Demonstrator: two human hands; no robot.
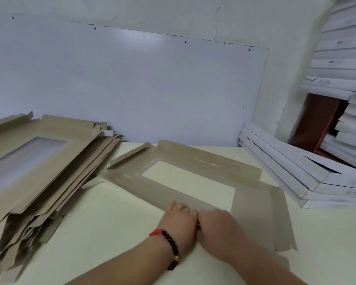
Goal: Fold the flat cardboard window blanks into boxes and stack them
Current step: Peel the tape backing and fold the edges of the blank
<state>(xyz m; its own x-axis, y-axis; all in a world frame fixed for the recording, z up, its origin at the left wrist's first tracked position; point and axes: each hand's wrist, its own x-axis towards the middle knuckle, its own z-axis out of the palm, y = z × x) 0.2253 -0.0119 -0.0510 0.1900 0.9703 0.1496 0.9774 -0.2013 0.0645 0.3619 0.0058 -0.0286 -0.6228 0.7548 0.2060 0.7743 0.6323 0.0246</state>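
Observation:
A flat brown cardboard window blank (253, 204) lies on the pale table (111, 223) in front of me, its clear window (189, 182) in the middle and its far flaps slightly raised. My left hand (179, 221), with a ring and a bead bracelet, and my right hand (216, 225) sit side by side at the blank's near long edge. Both show knuckles up with fingers curled down over that edge. The fingertips are hidden. Part of the near flap shows beside my right forearm.
A slumped stack of flat window blanks (49, 161) fills the table's left side. White flat boxes (286, 169) are piled at the right, with more stacked high behind them (341, 58). A white panel (132, 89) leans on the wall behind the table.

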